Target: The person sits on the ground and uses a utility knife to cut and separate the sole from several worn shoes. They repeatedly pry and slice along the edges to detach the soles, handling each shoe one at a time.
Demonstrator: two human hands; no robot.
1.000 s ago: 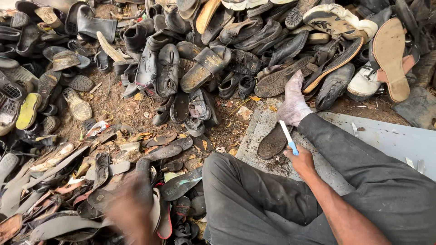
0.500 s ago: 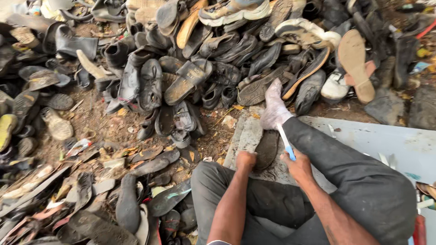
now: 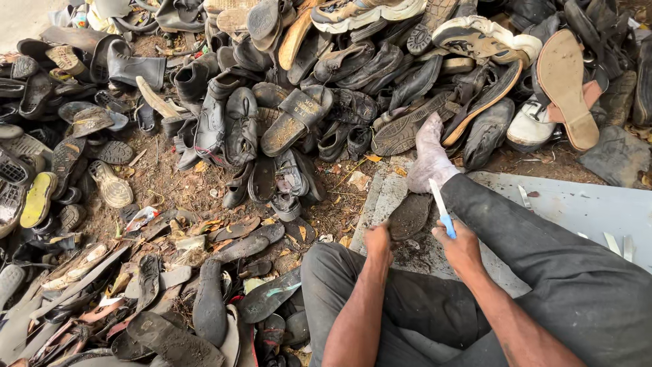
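My right hand [image 3: 460, 245] grips a knife [image 3: 441, 206] with a blue handle and a pale blade that points up and away from me. My left hand [image 3: 378, 239] rests with closed fingers on the near end of a dark worn shoe sole [image 3: 408, 216]. The sole lies flat on a grey slab [image 3: 380, 200] between my legs. The blade tip sits just right of the sole, above my dark trouser leg [image 3: 543, 251]. My foot in a dusty grey sock [image 3: 430, 155] stretches out beyond the sole.
A big heap of old shoes, boots and sandals [image 3: 305, 102] fills the ground ahead and to the left. Loose soles and strips [image 3: 204, 299] lie by my left knee. A grey board [image 3: 584, 204] with small blades lies to the right.
My left hand came in from the lower left pile, across my knee, and now sits on the sole on the slab. The right hand kept the knife nearly still.
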